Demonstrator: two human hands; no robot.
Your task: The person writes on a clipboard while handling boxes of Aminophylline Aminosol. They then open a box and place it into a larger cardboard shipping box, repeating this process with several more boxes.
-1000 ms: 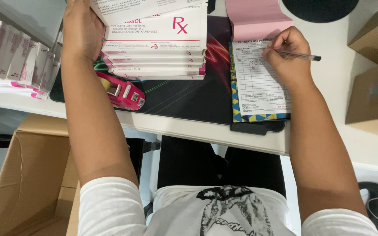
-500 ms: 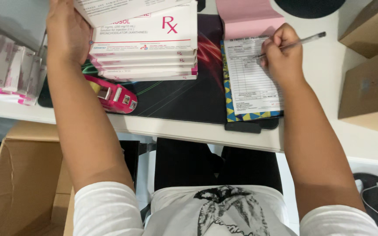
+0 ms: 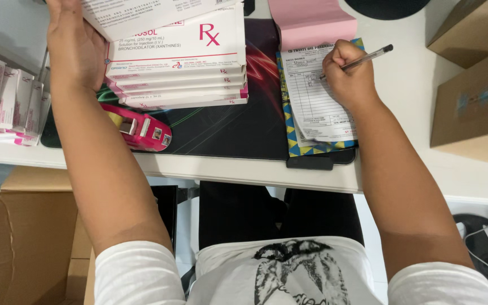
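Note:
My left hand [image 3: 77, 48] grips the left end of a flat white medicine box [image 3: 142, 14] tilted up over a stack of several white and pink boxes [image 3: 179, 73] on a dark desk mat [image 3: 227, 130]. My right hand [image 3: 348, 76] holds a pen [image 3: 368, 56] with its tip on a printed white form [image 3: 317, 101]. The form belongs to a receipt pad with a pink sheet [image 3: 312, 22] folded back at the top. A pink label gun [image 3: 139, 130] lies on the mat just below the stack, beside my left forearm.
More white and pink boxes [image 3: 4, 99] stand at the far left of the white desk [image 3: 425, 96]. Brown cardboard boxes [image 3: 475, 96] sit at the right. An open cardboard carton [image 3: 24, 237] is on the floor at lower left. A black round object [image 3: 388, 5] sits at the top.
The view has shifted slightly. My right hand has kept writing, moving a little up the form. My left hand still holds the top box lifted over the stack.

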